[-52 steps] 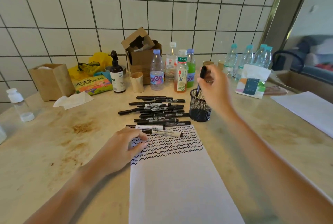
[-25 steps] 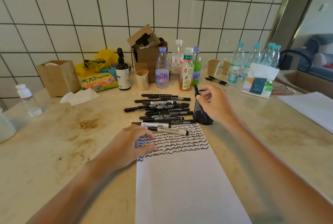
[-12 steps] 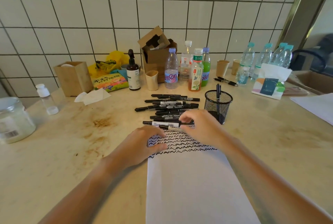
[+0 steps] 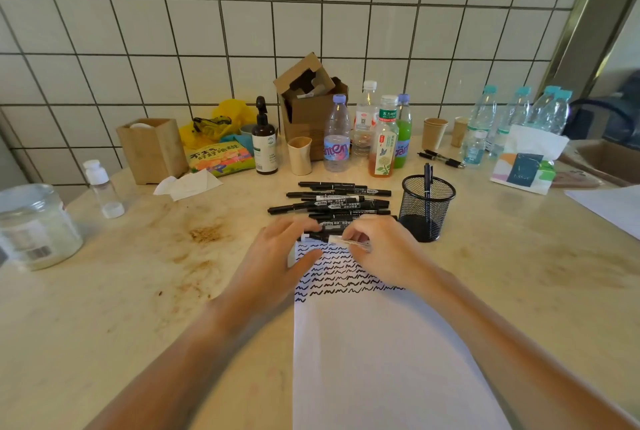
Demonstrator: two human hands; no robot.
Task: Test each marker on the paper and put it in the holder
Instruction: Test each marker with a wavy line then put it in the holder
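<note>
Head view. A sheet of paper [image 4: 381, 353] lies on the desk [image 4: 145, 294] directly before the person, its far end covered with rows of black wavy test strokes [image 4: 339, 277]. The right hand [image 4: 377, 249] has its fingers curled round a white-barrelled marker [image 4: 349, 243], pinching it at the far edge of the paper, the barrel lying roughly level. The left hand [image 4: 277, 256] rests on the near-left corner of the stroked area, fingers loosely bent and spread, its fingertips at the nearest markers; whether they grip one cannot be told. Just beyond both hands lies a pile of black markers [image 4: 336, 201], stacked roughly parallel, left to right. To the right of the pile, close beside the right hand, stands the black mesh holder [image 4: 427, 208], with one black marker [image 4: 428, 180] standing upright inside it. Farther back are several drink bottles [image 4: 363, 132], a dark pump bottle [image 4: 264, 142], an open cardboard box [image 4: 308, 107], paper cups [image 4: 434, 132] and a wooden box [image 4: 152, 149] along the tiled wall [image 4: 242, 14]. At the left edge stands a clear jar [image 4: 34, 225]; at the right, water bottles [image 4: 519, 114], a tissue pack [image 4: 526, 166] and two pens [image 4: 441, 158].
</note>
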